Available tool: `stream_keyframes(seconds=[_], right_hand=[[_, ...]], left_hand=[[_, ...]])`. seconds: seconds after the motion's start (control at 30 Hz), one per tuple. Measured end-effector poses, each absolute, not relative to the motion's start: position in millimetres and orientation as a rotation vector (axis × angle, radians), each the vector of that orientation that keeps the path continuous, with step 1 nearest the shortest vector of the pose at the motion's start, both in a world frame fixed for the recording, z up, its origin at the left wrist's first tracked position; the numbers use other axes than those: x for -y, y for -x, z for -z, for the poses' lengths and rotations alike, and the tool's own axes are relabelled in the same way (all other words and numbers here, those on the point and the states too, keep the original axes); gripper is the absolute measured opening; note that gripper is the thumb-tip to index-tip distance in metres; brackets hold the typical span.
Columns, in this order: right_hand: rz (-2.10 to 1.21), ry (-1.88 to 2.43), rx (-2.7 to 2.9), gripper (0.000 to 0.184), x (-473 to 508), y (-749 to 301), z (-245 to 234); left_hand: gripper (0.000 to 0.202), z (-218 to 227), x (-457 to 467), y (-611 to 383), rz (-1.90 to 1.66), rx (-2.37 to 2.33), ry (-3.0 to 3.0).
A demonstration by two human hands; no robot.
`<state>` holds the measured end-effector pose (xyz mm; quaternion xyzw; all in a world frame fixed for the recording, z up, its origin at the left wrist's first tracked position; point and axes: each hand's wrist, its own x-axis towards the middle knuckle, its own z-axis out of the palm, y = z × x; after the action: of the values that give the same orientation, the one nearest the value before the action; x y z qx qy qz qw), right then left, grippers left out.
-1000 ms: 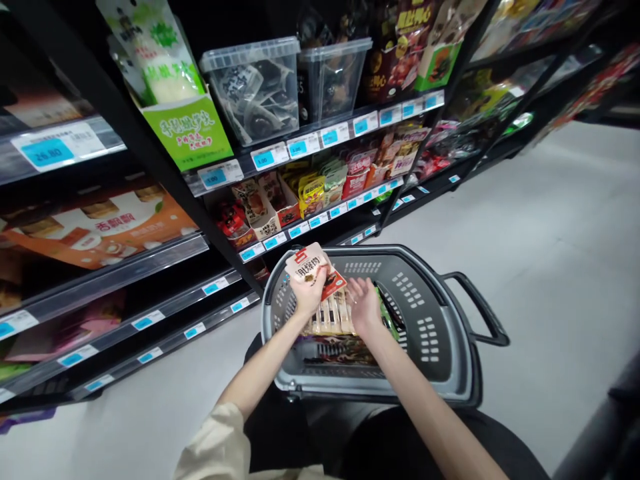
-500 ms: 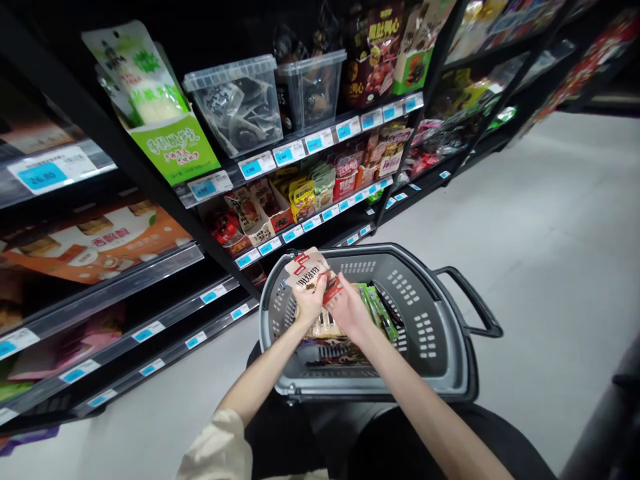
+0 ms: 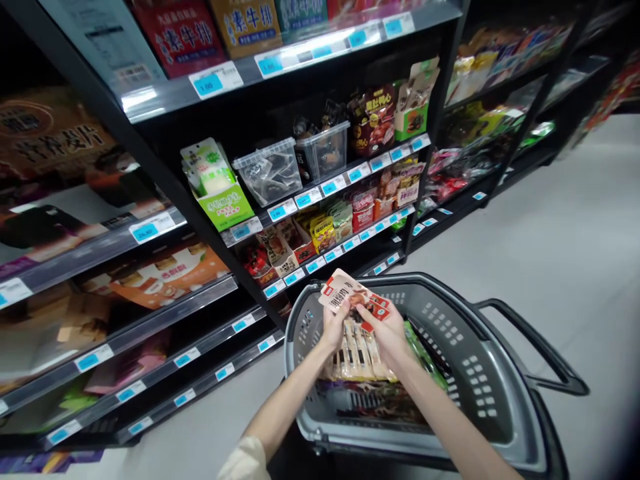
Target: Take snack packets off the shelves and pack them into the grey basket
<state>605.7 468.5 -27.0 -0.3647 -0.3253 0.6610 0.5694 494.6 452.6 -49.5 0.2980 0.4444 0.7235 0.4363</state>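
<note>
Over the grey shopping basket, both hands hold flat snack packets with a pale top and a red lower part. My left hand is closed on their left edge, thumb on the front. My right hand grips the red end, its thumb lying across it. The packets look slightly fanned, so more than one seems to be there. Below the hands, a row of cream-coloured packets stands in the basket. Green packets lie to their right, partly behind my right forearm. Darker packets fill the near side.
A black shelf unit with price tags rises ahead, holding clear plastic tubs, a green snack box and small yellow packets. Boxed goods stand on the left shelves. The basket's handle sticks out right over the pale floor.
The view has tilted up and turned left, bringing a higher shelf into sight. In my hands the packets have spread slightly, and my right thumb now lies across their front.
</note>
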Motion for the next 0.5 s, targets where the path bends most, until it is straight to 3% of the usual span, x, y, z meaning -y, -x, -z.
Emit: stream_keyframes(seconds=[0.17,0.33,0.5], right_hand=[[-1.396,0.827,0.979,0.053,-480.3,-615.1,9.5],[-1.305,0.798,1.129,0.053,-483.7,-616.9,9.4],[-1.348,0.798,1.128,0.055,-487.7,-621.6,9.1]], left_hand=[[0.058,-11.2,-453.5,-447.1,-1.483,-1.143,-1.113],[0.043,-76.9,-451.8,-407.3,-0.949,-1.382,-1.703],[0.065,-90.7,-451.6,-419.5,-0.920,-1.312,-1.950]])
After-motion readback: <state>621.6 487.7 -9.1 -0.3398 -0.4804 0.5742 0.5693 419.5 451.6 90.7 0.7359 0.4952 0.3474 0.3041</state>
